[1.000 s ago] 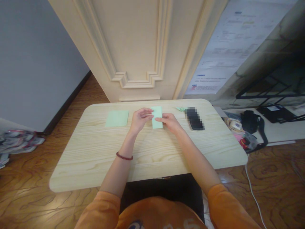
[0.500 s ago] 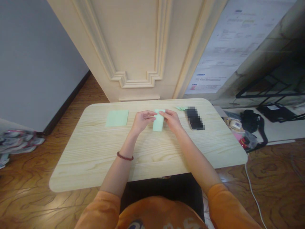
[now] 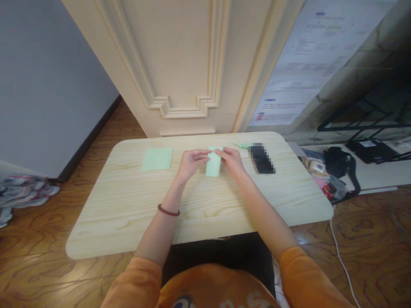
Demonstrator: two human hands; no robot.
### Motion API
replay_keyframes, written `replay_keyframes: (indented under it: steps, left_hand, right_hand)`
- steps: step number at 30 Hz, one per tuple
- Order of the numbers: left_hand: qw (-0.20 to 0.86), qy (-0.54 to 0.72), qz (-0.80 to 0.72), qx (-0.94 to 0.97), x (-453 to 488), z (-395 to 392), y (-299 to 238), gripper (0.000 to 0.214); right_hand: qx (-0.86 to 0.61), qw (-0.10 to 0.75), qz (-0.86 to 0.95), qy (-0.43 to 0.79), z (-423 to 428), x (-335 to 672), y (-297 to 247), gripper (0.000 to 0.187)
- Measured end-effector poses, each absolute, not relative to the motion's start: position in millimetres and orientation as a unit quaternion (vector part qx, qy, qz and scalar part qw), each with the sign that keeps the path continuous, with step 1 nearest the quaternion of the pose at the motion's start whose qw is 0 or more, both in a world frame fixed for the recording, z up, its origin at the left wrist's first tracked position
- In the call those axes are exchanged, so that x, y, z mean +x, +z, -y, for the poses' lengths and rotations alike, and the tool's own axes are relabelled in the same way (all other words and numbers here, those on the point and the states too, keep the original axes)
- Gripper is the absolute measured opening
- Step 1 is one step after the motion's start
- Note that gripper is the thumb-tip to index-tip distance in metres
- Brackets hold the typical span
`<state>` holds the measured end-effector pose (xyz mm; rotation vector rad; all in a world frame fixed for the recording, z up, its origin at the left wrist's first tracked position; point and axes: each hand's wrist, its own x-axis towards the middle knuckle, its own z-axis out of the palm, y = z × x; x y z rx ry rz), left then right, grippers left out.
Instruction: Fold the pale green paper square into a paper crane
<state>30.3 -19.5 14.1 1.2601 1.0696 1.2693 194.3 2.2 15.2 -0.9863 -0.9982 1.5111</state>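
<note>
A narrow strip of folded pale green paper [image 3: 213, 166] is between my two hands, above the middle of the table [image 3: 128, 214]. My left hand [image 3: 193, 162] pinches its left edge near the top, thumb and fingers closed on it. My right hand [image 3: 231, 161] grips the upper right edge, with the thumb on the paper's face. Left of my hands lies a flat square of green paper [image 3: 157, 159]. To the right, a small folded green paper piece [image 3: 244, 146] touches or nearly touches the phone [image 3: 262, 158], whose screen is pixelated.
A cream panelled surface [image 3: 180, 64] rises behind the table. Printed sheets [image 3: 289, 85] hang at the right. A low shelf holds a black bag [image 3: 340, 164] and small items. A white cable [image 3: 340, 252] runs down to the floor; shoes [image 3: 25, 188] stand at the far left.
</note>
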Motion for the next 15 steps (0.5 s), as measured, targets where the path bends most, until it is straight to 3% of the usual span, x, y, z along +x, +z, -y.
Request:
replay_keyframes:
  steps: [8, 15]
  left_hand:
    - [0.487, 0.543, -0.474, 0.493, 29.6, 18.7, 11.7, 0.041]
    - [0.493, 0.545, -0.476, 0.483, 28.8, 19.3, 13.5, 0.040]
  right_hand:
    - [-0.407, 0.503, 0.424, 0.633, -0.9, 192.9, 13.6, 0.036]
    - [-0.457, 0.513, 0.456, 0.565, -1.0, 194.4, 11.6, 0.037]
